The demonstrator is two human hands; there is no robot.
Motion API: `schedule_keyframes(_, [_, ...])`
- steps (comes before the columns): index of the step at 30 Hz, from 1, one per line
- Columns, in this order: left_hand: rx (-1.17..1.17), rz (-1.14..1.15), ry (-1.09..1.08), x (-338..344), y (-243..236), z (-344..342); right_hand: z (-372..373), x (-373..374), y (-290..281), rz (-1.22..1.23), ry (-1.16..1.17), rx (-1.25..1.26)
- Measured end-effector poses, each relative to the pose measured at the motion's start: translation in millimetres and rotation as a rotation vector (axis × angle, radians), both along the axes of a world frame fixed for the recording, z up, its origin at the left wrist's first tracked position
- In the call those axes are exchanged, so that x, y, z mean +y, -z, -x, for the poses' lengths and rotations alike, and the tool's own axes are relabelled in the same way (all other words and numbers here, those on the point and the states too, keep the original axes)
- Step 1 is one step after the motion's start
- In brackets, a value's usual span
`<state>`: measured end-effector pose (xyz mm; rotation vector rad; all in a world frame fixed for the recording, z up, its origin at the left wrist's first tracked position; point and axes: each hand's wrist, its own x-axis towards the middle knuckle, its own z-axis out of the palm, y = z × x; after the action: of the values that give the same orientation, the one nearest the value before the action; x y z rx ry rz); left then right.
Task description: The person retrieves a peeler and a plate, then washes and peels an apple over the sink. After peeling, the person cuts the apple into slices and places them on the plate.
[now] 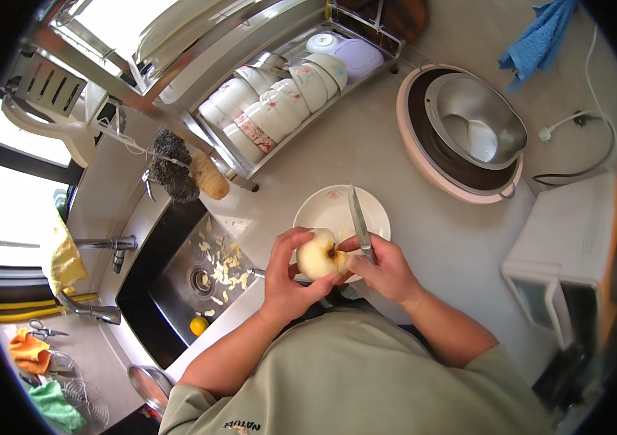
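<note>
My left hand [284,281] is closed around a peeled, pale round fruit [315,259], an apple or a pear by its look. A dark brown hollow shows on the fruit's right side. My right hand [389,275] grips a knife [358,219], its blade pointing up and away from me. The right thumb and fingertips press at the fruit beside the hollow, while the blade stands clear of it. Beneath both hands is a white plate [310,209] with a small pink pattern, partly hidden by them.
Pale peel scraps [228,262] and a yellow round fruit [199,325] lie in the dark sink [170,279] at left. Behind stands a dish rack [279,148] with several bowls. A metal bowl [439,94] sits within stacked basins at far right, near a white appliance [566,239].
</note>
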<state>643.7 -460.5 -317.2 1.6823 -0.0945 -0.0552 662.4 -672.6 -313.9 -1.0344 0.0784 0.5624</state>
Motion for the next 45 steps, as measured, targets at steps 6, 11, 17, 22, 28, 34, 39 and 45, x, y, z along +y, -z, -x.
schedule_keyframes(6, [-0.302,-0.201,0.028,-2.7,-8.7,-8.1,-9.8,-8.4,-22.0,0.004,-0.072,0.226])
schedule_keyframes(11, [-0.4,-0.325,0.05,-5.2,-10.5,-13.7,2.0,4.0,-10.2,-0.002,0.105,0.316])
schedule_keyframes(17, [-0.366,-0.288,0.044,-14.8,-2.7,-15.7,11.7,4.0,4.2,0.01,0.208,0.259])
schedule_keyframes(22, [-0.313,-0.237,-0.022,-20.9,-2.4,-16.6,17.5,2.5,4.9,0.064,0.267,0.191])
schedule_keyframes(28, [0.3,0.165,-0.074,-18.7,-15.7,-31.8,21.0,-4.0,5.9,0.047,0.302,0.263])
schedule_keyframes(34, [0.462,0.064,-0.109,-5.4,35.3,-64.0,13.5,-20.0,16.3,0.197,0.303,0.162])
schedule_keyframes(39, [0.106,-0.696,0.019,0.7,45.3,-80.5,5.3,-18.2,6.5,0.319,0.305,0.041])
schedule_keyframes(45, [-0.076,-0.409,-0.042,23.1,4.6,-41.0,-0.3,11.9,-23.5,0.236,0.33,0.092])
